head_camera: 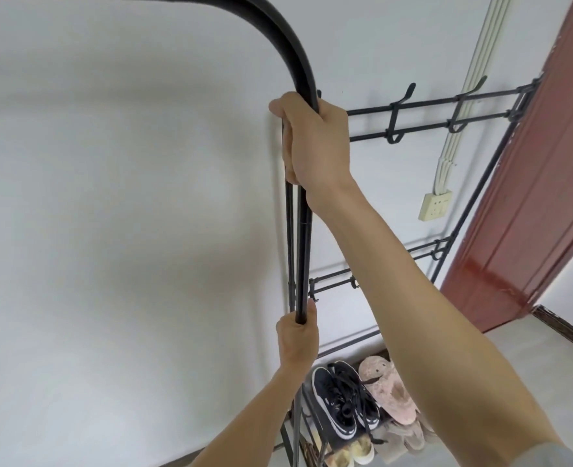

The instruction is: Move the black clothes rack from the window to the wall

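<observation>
Here the black clothes rack point(303, 230) stands close against the white wall point(126, 197), its side post upright in the middle of the view. The right hand point(315, 139) is wrapped tight around the post just below the curved top; the left hand point(296, 338) grips it lower down. Black sneakers point(340, 402) and a pink slipper point(387, 389) sit on the bottom shelf, near right

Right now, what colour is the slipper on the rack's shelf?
The slipper is pale pink and fluffy, beside the black sneakers; the head view shows it.
</observation>
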